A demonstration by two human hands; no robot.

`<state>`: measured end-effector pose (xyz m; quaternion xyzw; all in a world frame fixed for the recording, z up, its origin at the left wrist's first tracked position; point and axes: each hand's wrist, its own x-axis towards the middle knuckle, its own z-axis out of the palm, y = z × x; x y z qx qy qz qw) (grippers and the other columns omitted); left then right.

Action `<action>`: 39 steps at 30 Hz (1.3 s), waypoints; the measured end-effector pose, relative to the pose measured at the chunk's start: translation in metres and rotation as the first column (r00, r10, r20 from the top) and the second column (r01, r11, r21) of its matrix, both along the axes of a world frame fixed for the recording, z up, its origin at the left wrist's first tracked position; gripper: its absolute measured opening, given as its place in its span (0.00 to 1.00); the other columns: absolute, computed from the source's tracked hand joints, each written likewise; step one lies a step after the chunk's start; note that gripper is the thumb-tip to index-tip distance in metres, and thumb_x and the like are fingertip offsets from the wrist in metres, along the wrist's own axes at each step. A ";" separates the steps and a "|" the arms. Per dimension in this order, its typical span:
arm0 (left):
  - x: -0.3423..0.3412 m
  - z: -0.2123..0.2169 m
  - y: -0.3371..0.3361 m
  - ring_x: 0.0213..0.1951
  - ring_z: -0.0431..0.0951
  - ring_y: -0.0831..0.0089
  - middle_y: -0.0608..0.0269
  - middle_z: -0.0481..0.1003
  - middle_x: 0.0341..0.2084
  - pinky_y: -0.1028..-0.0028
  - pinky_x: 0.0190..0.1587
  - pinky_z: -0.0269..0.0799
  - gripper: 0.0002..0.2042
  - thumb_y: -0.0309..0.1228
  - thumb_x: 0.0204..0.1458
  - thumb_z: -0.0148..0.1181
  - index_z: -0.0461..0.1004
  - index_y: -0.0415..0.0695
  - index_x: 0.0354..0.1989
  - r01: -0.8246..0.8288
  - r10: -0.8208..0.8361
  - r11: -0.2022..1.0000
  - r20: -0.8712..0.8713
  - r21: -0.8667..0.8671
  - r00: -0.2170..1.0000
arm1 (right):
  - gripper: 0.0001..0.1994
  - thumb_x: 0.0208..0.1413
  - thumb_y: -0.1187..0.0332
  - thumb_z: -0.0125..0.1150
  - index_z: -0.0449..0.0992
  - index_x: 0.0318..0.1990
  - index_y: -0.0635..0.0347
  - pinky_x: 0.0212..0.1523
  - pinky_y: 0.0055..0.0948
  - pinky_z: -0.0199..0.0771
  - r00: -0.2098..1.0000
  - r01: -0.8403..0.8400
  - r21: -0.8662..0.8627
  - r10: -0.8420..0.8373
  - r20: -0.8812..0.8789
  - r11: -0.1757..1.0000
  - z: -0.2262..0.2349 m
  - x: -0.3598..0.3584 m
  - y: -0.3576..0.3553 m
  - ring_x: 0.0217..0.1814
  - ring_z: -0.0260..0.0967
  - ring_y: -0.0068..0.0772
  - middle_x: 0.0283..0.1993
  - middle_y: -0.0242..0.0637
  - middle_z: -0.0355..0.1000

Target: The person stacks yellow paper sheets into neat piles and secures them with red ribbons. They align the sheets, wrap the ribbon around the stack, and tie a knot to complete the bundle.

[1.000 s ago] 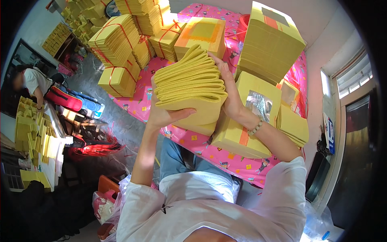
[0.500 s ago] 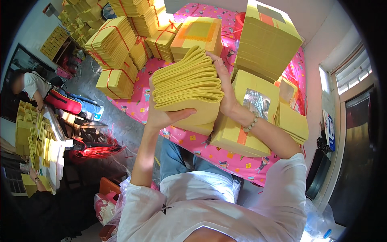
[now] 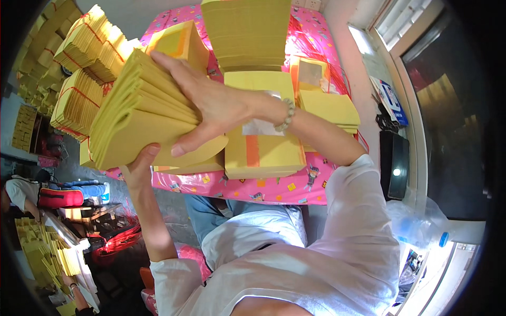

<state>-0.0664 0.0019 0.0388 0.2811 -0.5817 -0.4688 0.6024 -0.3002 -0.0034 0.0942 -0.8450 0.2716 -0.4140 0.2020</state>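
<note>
Between my hands is a thick bundle of folded yellow paper (image 3: 145, 124), tilted, its folds fanning toward the upper left. My left hand (image 3: 139, 164) supports it from below, with the thumb on the near face and the other fingers hidden behind the paper. My right hand (image 3: 211, 105) is spread over its right side, fingers on the top and thumb on the near face. Just under and right of the bundle, more yellow paper (image 3: 203, 158) lies on the table, beside a thick yellow paper block (image 3: 266, 160) with an orange strip.
A pink patterned cloth covers the table (image 3: 232, 192). At its back rises a tall yellow paper stack (image 3: 245, 42). Bundles tied with red string (image 3: 81, 100) are piled at the left. A person (image 3: 23, 192) works at another table, lower left. A window (image 3: 448, 105) borders the right.
Both hands have carried the paper bundle leftward and tipped it. My right hand has slid across its face, and the view has turned to the right.
</note>
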 end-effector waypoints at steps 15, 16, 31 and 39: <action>-0.192 0.083 0.081 0.48 0.71 0.69 0.54 0.67 0.49 0.72 0.50 0.69 0.36 0.30 0.43 0.70 0.55 0.36 0.58 0.290 -0.231 0.938 -0.283 0.188 0.931 | 0.40 0.45 0.55 0.65 0.51 0.64 0.56 0.53 0.33 0.67 0.976 0.175 0.607 -0.220 -0.001 0.775 0.081 -0.164 0.072 0.55 0.64 0.43 0.58 0.45 0.63; -0.202 0.084 0.088 0.50 0.70 0.68 0.52 0.65 0.51 0.71 0.51 0.68 0.39 0.31 0.43 0.70 0.51 0.36 0.60 0.342 -0.275 0.918 -0.303 0.198 0.912 | 0.40 0.44 0.55 0.66 0.53 0.63 0.57 0.52 0.32 0.68 0.969 0.183 0.639 -0.246 0.010 0.747 0.081 -0.179 0.075 0.54 0.65 0.42 0.57 0.45 0.64; -0.263 -0.097 0.208 0.52 0.69 0.67 0.53 0.62 0.52 0.66 0.54 0.67 0.39 0.28 0.52 0.60 0.39 0.43 0.66 0.534 -0.361 0.248 -0.434 0.808 0.825 | 0.27 0.36 0.71 0.64 0.72 0.50 0.69 0.39 0.26 0.78 0.726 0.129 0.983 -0.687 -0.006 0.128 0.004 -0.335 0.072 0.37 0.76 0.29 0.42 0.44 0.75; -0.273 -0.126 0.191 0.49 0.72 0.65 0.60 0.67 0.47 0.61 0.52 0.71 0.33 0.27 0.52 0.59 0.46 0.43 0.64 0.545 -0.095 0.070 -0.538 0.836 0.837 | 0.24 0.33 0.73 0.66 0.76 0.45 0.68 0.42 0.27 0.76 0.850 0.064 0.997 -0.526 -0.032 0.044 -0.013 -0.307 0.053 0.38 0.75 0.29 0.40 0.43 0.76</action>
